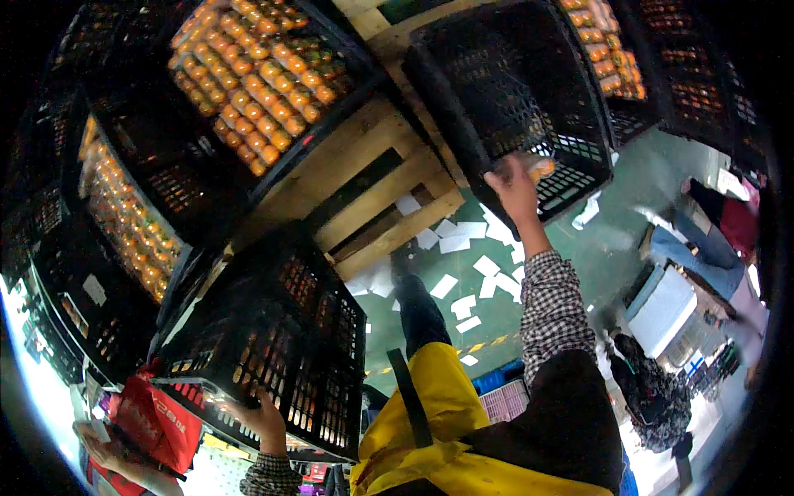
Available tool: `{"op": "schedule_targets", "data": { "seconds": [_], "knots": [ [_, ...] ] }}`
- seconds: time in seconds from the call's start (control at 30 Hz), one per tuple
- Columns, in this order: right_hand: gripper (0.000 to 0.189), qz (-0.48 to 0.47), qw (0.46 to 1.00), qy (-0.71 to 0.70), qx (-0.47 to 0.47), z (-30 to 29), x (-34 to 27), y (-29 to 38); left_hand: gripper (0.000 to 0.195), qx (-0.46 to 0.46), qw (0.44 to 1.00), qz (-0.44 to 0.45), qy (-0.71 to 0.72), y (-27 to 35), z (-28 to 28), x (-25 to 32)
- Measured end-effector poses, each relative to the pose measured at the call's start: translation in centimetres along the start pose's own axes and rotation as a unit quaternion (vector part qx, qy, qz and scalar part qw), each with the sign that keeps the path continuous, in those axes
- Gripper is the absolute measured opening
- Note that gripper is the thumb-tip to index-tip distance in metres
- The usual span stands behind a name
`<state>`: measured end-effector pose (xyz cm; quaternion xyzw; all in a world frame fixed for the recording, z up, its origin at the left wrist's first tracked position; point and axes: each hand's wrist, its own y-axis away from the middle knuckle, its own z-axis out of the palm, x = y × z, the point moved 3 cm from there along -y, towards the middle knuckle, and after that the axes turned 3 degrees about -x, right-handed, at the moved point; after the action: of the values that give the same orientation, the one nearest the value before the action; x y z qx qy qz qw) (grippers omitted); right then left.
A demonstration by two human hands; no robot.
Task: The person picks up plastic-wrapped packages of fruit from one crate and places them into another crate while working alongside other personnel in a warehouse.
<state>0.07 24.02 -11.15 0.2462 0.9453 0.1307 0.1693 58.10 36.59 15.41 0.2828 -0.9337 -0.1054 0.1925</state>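
My left hand (263, 421) grips the edge of a black plastic crate (310, 347), its fingers partly hidden by the crate. Orange shows through the slots of that crate. My right hand (518, 192) reaches over the near rim of another black crate (459, 118). Its fingers are closed on a clear-wrapped pack of orange fruit (542, 168), just inside the slatted wall; the hand is slightly blurred. Most of this crate's inside is dark. Ahead on the left, a black crate holds rows of wrapped orange fruit (254, 93).
A wooden pallet (372, 186) lies between the crates. Paper sheets (456, 239) litter the green floor (434, 322). More fruit crates (127, 211) stand at left. Another person's hand (102, 446) shows beside a red garment (161, 421). People (651, 390) and a white box (664, 310) are at right.
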Motion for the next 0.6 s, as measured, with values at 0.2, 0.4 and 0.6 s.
{"op": "schedule_targets", "data": {
  "seconds": [0.2,0.4,0.6],
  "knots": [
    [0.035,0.017,0.996,0.068,-0.056,2.6,-2.5,-2.0,0.069,0.015,0.997,0.015,-0.073,0.3,0.4,-0.2],
    [0.032,-0.018,0.993,0.053,-0.103,-1.4,0.2,3.5,0.058,-0.008,0.999,0.052,-0.007,0.0,0.9,2.1],
    [0.032,-0.022,0.985,-0.025,-0.168,-1.1,-10.7,14.0,0.051,-0.048,0.99,0.046,0.126,-0.4,1.0,3.1]
  ]
}}
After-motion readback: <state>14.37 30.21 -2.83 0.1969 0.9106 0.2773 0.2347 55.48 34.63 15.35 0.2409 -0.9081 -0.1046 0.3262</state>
